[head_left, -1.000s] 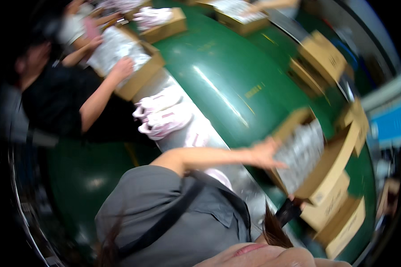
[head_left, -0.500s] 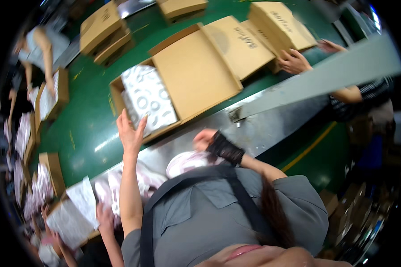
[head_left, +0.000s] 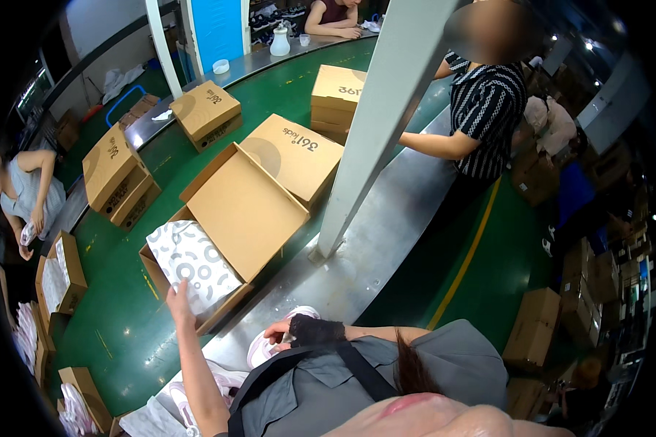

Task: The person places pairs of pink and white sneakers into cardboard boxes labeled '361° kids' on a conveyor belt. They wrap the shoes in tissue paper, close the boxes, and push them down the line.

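Note:
An open cardboard shoe box (head_left: 226, 309) lies in front of me with its lid (head_left: 244, 211) folded back. White wrapping paper (head_left: 193, 258) with grey ring shapes fills its tray and hides whatever is beneath. My left hand (head_left: 180, 300) is at the near left wall of the box, fingers stretched out against the paper's edge. Close to my body, my right hand (head_left: 278, 333), in a black lace wrist cover, is curled at a white and pink shoe (head_left: 259, 352). Another pale shoe (head_left: 186, 404) sits by my left forearm.
A grey post (head_left: 368, 138) rises right of the box from the metal ledge (head_left: 364, 266). Closed shoe boxes (head_left: 288, 156) stand beyond on the green surface. A person in a striped shirt (head_left: 485, 109) stands beyond the post; another person (head_left: 33, 186) works at far left.
The view has swung, bringing the post and the striped-shirted person into full sight. My right hand has come onto the shoe. My left hand's fingers have moved closer together on the paper.

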{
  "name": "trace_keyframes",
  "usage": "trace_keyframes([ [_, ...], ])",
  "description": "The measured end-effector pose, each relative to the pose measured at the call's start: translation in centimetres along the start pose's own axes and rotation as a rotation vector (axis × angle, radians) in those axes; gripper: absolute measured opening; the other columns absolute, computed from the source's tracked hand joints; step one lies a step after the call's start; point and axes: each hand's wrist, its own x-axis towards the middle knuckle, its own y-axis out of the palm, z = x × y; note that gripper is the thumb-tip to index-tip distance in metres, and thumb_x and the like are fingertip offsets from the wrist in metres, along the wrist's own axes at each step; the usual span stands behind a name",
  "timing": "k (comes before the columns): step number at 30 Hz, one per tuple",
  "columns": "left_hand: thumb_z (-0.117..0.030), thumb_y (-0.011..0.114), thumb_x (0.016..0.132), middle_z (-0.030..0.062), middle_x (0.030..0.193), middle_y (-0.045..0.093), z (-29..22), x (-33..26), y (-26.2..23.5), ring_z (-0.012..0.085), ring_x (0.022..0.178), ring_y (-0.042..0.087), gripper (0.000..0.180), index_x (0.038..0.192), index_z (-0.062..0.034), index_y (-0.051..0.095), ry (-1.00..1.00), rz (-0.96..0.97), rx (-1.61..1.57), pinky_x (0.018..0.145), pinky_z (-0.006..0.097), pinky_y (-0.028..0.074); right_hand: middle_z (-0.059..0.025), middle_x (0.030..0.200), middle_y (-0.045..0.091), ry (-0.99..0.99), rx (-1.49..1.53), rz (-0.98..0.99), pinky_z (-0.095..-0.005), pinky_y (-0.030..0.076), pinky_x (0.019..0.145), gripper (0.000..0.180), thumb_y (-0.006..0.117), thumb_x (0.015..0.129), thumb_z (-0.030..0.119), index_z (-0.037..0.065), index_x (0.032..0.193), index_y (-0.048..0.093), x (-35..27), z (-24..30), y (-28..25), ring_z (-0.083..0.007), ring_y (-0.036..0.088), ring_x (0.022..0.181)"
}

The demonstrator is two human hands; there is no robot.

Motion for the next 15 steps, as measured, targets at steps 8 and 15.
trace_keyframes([
  [8, -0.056, 0.055, 0.069, 0.0106, 0.134, 0.032, -5.2, -3.4, 1.2, 0.0344, 0.121, 0.030, 0.078, 0.130, -0.0126, 0.032, -0.037, 0.433, -0.991, 0.098, 0.054, 0.025, -0.0136, 0.129, 0.039, -0.457, 1.383, -0.108, -0.0510, 0.037, 0.085, 0.069, 0.044, 0.078, 0.055, 0.025, 0.135, 0.018, 0.6, 7.4, -11.5, -0.0299, 0.049, 0.103],
  [15, -0.075, 0.033, 0.067, 0.0068, 0.134, 0.032, -0.6, -1.4, 3.5, 0.0350, 0.120, 0.029, 0.084, 0.131, -0.0198, 0.031, -0.276, 0.399, -0.912, 0.092, 0.059, 0.024, -0.0086, 0.100, 0.054, 0.004, 1.283, -0.477, -0.0325, 0.041, 0.063, 0.056, 0.056, 0.078, 0.038, 0.013, 0.125, 0.036, 0.5, 4.5, -9.0, -0.0172, 0.052, 0.074],
])
